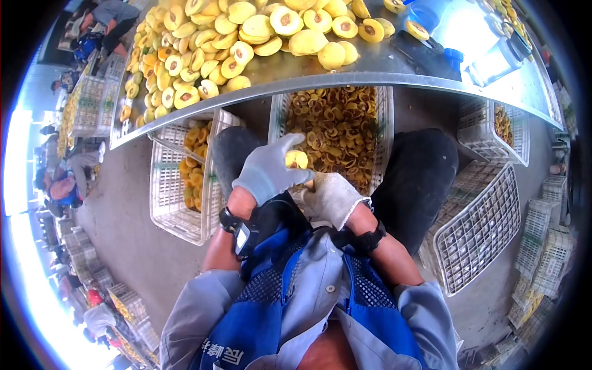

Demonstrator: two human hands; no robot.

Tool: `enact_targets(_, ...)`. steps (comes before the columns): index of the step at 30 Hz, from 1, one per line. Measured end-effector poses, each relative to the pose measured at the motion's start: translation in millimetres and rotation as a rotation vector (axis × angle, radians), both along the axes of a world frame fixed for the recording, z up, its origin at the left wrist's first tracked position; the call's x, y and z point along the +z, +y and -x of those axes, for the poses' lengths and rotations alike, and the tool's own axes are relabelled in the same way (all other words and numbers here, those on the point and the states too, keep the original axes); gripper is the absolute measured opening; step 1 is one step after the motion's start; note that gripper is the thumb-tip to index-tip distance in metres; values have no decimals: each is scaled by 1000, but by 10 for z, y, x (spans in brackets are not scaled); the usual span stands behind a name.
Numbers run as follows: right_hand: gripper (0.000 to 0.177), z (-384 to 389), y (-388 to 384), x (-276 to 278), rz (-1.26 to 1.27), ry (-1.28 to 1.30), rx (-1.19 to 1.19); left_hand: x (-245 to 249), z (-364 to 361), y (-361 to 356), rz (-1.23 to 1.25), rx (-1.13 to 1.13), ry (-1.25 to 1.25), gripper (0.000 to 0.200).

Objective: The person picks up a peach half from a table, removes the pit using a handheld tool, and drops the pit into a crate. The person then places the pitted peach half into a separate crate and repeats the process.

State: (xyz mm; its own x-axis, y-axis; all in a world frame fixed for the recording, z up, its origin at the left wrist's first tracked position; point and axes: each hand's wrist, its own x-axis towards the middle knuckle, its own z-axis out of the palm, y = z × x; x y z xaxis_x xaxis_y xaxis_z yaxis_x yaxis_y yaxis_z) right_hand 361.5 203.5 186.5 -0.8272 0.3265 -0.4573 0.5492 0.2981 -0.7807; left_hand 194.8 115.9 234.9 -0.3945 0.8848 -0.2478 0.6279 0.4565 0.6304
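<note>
My left hand (266, 169), in a grey glove, is curved round a yellow fruit half (296, 160), which shows between the thumb and the fingers. Close against it on the right is my right hand (333, 198), in a whitish knit glove. Its fingers are curled closed, and what they hold is too hidden to make out. Both hands are above my lap, just in front of a white crate (385, 123) filled with brownish fruit scraps. Many halved yellow fruits (246, 31), some with brown centres, are heaped on the metal table (370, 79) beyond.
A white crate (161, 197) with orange-yellow pieces stands left of my knees. At the right are a tilted crate (475, 228) and another crate (524, 139) with pieces inside. A blue-capped clear container (496, 61) is on the table. Other people sit far left.
</note>
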Motion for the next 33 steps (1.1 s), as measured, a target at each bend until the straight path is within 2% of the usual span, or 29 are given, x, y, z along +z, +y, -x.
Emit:
enact_targets(5, 32, 27, 54, 93, 301, 63, -314, -296, -173, -102, -450, 254, -124, 69)
enact_targets(8, 26, 34, 66, 124, 412, 67, -356, -462, -341, -118, -667, 397, -416, 66)
enact_targets(9, 24, 25, 22, 69, 504, 96, -349, -477, -327, -102, -564, 342, -264, 59)
enact_targets(11, 19, 20, -73, -92, 685, 154, -332, -503, -400, -30, -610, 438, -451, 50)
enact_targets(12, 17, 22, -68, -130, 692, 138, -316, -513, -382, 7, -660, 464, -543, 45)
enact_targets(15, 13, 0, -83, -187, 690, 100, -292, -471, -277, 32, -566, 554, -845, 35)
enact_targets(18, 20, -9, -111, -203, 596, 86, -269, -464, -247, 80, -513, 588, -954, 28)
enact_targets(20, 34, -15, -93, -154, 490, 63, -225, -428, -267, 74, -485, 555, -769, 29)
enact_targets(24, 23, -48, -44, -111, 712, 47, -202, -289, -406, 75, -564, 532, -516, 28)
enact_targets(27, 17, -59, -27, -75, 809, 6, -199, -282, -303, 65, -509, 413, -572, 28)
enact_targets(30, 17, -74, -45, -79, 789, 8, -190, -222, -60, 95, -270, 193, -673, 28)
enact_targets(31, 17, -72, -65, -117, 788, 17, -192, -316, -22, 101, -169, 249, -676, 29)
enact_targets(33, 18, -77, -63, -137, 848, 19, -207, -267, -56, 115, -200, 271, -642, 30)
